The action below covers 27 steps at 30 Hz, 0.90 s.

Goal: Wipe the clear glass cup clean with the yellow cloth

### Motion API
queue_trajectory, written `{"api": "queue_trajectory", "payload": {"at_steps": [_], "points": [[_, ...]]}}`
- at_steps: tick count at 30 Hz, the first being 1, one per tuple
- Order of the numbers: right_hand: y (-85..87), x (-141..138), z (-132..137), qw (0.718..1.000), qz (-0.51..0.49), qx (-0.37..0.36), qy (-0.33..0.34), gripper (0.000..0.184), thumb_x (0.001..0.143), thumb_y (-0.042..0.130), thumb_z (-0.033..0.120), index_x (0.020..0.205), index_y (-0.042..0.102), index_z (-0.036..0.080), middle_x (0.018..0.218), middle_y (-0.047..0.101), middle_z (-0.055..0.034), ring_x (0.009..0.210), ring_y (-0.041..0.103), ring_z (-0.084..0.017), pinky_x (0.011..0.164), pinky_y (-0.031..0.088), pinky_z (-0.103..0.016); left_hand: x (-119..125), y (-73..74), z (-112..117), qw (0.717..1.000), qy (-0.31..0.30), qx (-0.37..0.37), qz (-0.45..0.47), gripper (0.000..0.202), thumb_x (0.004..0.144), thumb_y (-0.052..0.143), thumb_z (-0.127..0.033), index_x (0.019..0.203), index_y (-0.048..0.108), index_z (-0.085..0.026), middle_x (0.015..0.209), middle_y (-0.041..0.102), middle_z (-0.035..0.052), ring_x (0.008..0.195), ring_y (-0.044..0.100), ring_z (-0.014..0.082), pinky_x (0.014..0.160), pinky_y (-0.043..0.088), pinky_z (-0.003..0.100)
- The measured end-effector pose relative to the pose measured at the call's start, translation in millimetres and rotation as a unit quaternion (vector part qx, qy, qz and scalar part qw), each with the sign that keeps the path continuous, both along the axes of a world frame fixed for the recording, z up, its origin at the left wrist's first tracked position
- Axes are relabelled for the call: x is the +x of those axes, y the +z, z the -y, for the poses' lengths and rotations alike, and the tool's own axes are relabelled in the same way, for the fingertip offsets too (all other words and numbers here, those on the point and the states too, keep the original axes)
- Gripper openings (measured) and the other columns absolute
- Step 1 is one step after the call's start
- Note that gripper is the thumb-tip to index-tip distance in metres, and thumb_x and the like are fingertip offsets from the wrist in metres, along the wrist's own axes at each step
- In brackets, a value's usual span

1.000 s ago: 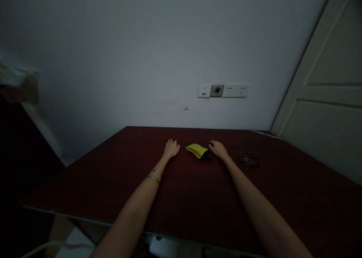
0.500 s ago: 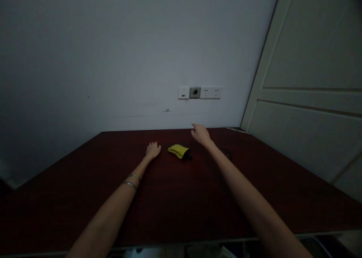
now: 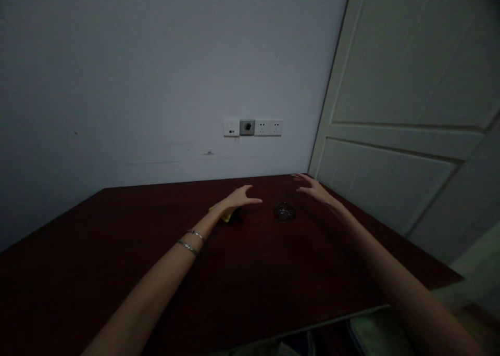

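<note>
Glass dish (image 3: pixel 284 211) sat on the dark red table (image 3: pixel 250 283), toward the far right part, and we found it between our 2 hands with neither touching it. Our right hand (image 3: pixel 314 188) hovered just beyond and to the right of the dish, palm down; its grip was apart, fingers spread, holding nothing. Our left hand (image 3: pixel 238 197) hung to the left of the dish, raised a little above the table, fingers stretched toward the dish; its grip was apart too, and empty. Beneath that hand and wrist lay a yellow cloth (image 3: pixel 223 215), mostly covered, so that we made out only a small bright patch with a dark edge; whether the hand brushed it we could not tell. The cloth lay near the dish but apart from it. On the left wrist we counted 2 thin bracelets (image 3: pixel 191 241). Both forearms ran bare from the near edge of the table. Behind the table stood a pale wall (image 3: pixel 136 85) with a strip of sockets (image 3: pixel 252 127) mounted above the far edge, and a white panelled door (image 3: pixel 410 111) stood by the table's right side. In the dim light the dish showed only as a faint round rim, and we could not tell whether anything lay in it.
</note>
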State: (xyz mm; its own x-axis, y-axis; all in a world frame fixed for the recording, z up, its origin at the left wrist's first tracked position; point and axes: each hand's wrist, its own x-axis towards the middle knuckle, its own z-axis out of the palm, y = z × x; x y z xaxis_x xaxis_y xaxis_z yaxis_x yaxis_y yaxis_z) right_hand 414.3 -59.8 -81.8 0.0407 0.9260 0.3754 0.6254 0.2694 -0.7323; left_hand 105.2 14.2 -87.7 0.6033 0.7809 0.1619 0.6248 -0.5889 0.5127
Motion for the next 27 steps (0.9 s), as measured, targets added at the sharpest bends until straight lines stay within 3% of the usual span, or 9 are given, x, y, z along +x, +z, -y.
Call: {"api": "queue_trajectory", "payload": {"at_steps": [4,7,10,13,16,22,27], "points": [[-24.9,15.4,21.8,0.997,-0.011,-0.061,0.036,0.080,0.068,0.061,0.019,0.143,0.034,0.020,0.139,0.051,-0.0151,0.128,0.048,-0.028,0.101,0.044,-0.045,47.4,-9.4,6.2,0.996,-0.073,-0.034,-0.038,0.101,0.061,0.070,-0.064,0.141,0.036,-0.013,0.150,0.033,0.0165,0.138,0.033,0.0300,0.112,0.029,0.036],[-42.6,10.7,30.6,0.993,-0.019,-0.091,0.070,0.092,0.065,0.069,0.024,0.146,0.026,0.022,0.143,0.046,-0.0157,0.129,0.048,-0.027,0.099,0.047,-0.042,71.9,-22.9,8.6,0.992,-0.105,-0.044,-0.059,0.110,0.055,0.071,-0.067,0.141,0.034,-0.008,0.151,0.028,0.0213,0.141,0.024,0.0346,0.114,0.026,0.042],[-58.4,2.1,32.6,0.992,-0.023,-0.089,0.083,0.102,0.062,0.077,0.033,0.147,0.022,0.020,0.144,0.044,-0.0168,0.131,0.046,-0.026,0.107,0.039,-0.043,87.5,-35.9,10.2,0.988,-0.137,-0.039,-0.067,0.111,0.050,0.075,-0.066,0.138,0.040,-0.008,0.150,0.030,0.0221,0.142,0.019,0.0370,0.116,0.020,0.045],[-69.7,-2.4,30.2,0.994,-0.028,-0.076,0.073,0.109,0.060,0.080,0.040,0.148,0.019,0.017,0.143,0.044,-0.0192,0.133,0.043,-0.027,0.111,0.032,-0.046,95.9,-44.0,9.6,0.984,-0.168,-0.030,-0.059,0.096,0.053,0.076,-0.063,0.132,0.049,-0.014,0.144,0.043,0.0164,0.142,0.022,0.0348,0.117,0.014,0.045],[-76.2,-2.8,27.1,0.995,-0.033,-0.067,0.069,0.111,0.058,0.081,0.041,0.148,0.020,0.018,0.138,0.050,-0.0192,0.130,0.047,-0.028,0.110,0.032,-0.048,99.2,-47.8,6.0,0.982,-0.181,-0.031,-0.047,0.083,0.059,0.075,-0.059,0.127,0.055,-0.016,0.139,0.051,0.0132,0.141,0.026,0.0327,0.117,0.015,0.044],[-82.5,-3.4,23.8,0.996,-0.040,-0.051,0.062,0.105,0.057,0.083,0.037,0.145,0.028,0.020,0.127,0.059,-0.0160,0.122,0.055,-0.028,0.108,0.035,-0.048,99.3,-51.6,-0.5,0.984,-0.169,-0.046,-0.020,0.091,0.056,0.077,-0.058,0.132,0.052,-0.014,0.146,0.041,0.0163,0.142,0.020,0.0339,0.116,0.019,0.045],[-84.7,-4.0,23.1,0.996,-0.057,-0.045,0.058,0.105,0.056,0.083,0.034,0.145,0.029,0.020,0.126,0.061,-0.0160,0.124,0.054,-0.028,0.108,0.035,-0.049,98.1,-51.2,2.2,0.983,-0.177,-0.052,0.001,0.090,0.055,0.078,-0.057,0.130,0.054,-0.015,0.144,0.043,0.0156,0.142,0.022,0.0321,0.115,0.022,0.043]]}}
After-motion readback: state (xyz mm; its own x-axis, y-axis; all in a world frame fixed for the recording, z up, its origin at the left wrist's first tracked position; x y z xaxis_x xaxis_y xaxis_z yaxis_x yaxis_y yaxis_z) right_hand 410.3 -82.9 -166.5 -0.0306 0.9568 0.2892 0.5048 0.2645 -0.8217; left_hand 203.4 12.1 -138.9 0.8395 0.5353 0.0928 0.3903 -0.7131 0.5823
